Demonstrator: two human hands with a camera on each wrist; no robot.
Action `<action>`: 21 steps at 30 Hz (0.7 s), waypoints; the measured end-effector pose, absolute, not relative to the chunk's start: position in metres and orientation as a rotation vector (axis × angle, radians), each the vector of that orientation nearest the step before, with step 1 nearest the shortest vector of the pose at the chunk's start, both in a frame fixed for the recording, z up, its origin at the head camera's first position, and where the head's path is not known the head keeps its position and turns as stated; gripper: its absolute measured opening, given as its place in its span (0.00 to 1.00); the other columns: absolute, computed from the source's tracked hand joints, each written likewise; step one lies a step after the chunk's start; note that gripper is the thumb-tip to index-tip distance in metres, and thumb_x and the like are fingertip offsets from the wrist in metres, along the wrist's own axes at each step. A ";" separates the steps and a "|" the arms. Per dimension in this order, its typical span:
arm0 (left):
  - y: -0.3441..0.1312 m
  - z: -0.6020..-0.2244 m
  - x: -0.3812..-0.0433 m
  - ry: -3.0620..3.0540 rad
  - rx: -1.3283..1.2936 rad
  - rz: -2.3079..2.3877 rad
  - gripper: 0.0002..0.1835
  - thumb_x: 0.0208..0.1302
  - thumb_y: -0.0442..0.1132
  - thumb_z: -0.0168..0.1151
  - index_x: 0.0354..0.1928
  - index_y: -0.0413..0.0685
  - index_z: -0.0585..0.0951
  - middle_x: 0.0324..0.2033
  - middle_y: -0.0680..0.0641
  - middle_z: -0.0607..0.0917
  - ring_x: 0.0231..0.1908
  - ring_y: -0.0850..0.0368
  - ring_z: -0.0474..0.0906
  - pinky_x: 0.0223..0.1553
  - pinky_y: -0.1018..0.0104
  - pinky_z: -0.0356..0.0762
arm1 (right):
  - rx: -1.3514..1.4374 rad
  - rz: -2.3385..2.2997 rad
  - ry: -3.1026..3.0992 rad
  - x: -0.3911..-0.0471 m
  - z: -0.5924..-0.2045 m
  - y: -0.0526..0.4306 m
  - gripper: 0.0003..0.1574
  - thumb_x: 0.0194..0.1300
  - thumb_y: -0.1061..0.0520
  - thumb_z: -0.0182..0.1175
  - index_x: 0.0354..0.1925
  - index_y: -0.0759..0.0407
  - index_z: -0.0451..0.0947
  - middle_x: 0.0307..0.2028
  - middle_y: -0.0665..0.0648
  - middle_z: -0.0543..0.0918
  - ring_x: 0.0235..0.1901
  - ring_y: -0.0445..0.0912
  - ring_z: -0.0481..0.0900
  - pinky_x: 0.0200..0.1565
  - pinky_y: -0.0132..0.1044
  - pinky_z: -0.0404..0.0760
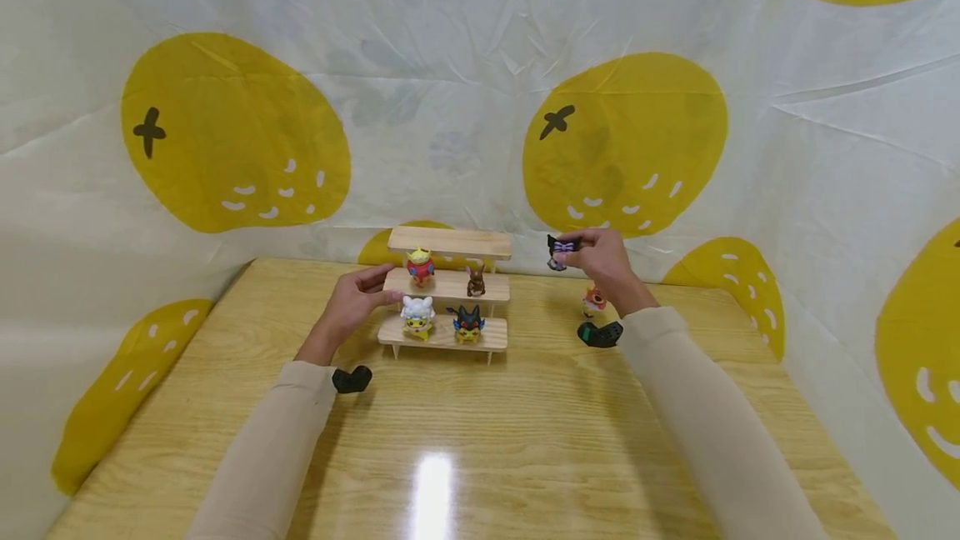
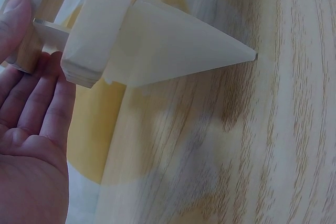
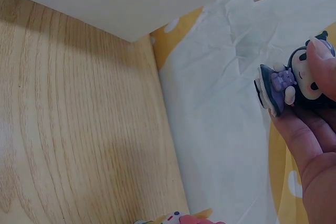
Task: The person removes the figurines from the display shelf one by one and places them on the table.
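Note:
A three-tier wooden display shelf (image 1: 450,238) stands on the table. My left hand (image 1: 352,307) holds its middle tier at the left end; in the left wrist view the thumb lies on the board, the fingers behind and below. On the middle tier stand a red-and-blue figurine (image 1: 421,269) and a brown one (image 1: 476,281). The bottom tier bears a white-hooded yellow figurine (image 1: 417,317) and a black-hooded one (image 1: 468,326). Right of the shelf, raised above the table, my right hand (image 1: 606,263) pinches a black-and-white figurine (image 3: 307,80) with a purple bow.
A pink-and-orange figurine (image 1: 594,301) stands on the wooden table (image 1: 480,423) below my right hand. Dark wrist-worn devices (image 1: 351,379) show by both wrists. Behind the table hangs a white cloth (image 1: 435,107) with large yellow fruit shapes. The shelf's top tier bears no figurine.

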State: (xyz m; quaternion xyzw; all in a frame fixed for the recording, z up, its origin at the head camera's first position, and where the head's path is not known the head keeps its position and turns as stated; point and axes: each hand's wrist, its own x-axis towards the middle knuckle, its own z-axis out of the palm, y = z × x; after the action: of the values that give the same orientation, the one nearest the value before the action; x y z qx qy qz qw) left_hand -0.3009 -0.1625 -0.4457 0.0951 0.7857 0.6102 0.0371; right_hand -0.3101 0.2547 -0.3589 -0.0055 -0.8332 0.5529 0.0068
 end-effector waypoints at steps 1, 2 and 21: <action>-0.163 -0.445 -0.301 2.410 0.290 1.874 0.37 0.70 0.42 0.71 0.77 0.44 0.69 0.78 0.38 0.66 0.79 0.40 0.61 0.76 0.45 0.68 | -0.018 1.737 -2.605 -0.310 -0.359 0.254 0.24 0.68 0.61 0.70 0.61 0.62 0.83 0.42 0.52 0.90 0.48 0.46 0.82 0.49 0.33 0.78; -0.164 -0.445 -0.300 2.410 0.289 1.874 0.38 0.69 0.42 0.71 0.77 0.44 0.69 0.78 0.38 0.67 0.79 0.40 0.61 0.76 0.45 0.68 | -0.020 1.742 -2.602 -0.310 -0.360 0.254 0.24 0.68 0.61 0.71 0.61 0.62 0.83 0.42 0.52 0.90 0.48 0.46 0.82 0.49 0.34 0.79; -0.164 -0.445 -0.298 2.443 0.283 1.836 0.37 0.70 0.42 0.71 0.77 0.44 0.69 0.78 0.38 0.67 0.78 0.40 0.64 0.76 0.46 0.68 | -0.042 1.712 -2.631 -0.305 -0.368 0.256 0.23 0.68 0.59 0.71 0.60 0.60 0.84 0.36 0.47 0.87 0.41 0.45 0.77 0.46 0.39 0.74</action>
State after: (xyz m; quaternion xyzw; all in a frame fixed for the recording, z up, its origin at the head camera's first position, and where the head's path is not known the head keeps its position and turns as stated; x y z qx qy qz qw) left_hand -0.2984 -0.1636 -0.4455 0.0922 0.7955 0.5978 0.0365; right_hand -0.3054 0.2561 -0.3683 -0.0135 -0.8380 0.5455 0.0012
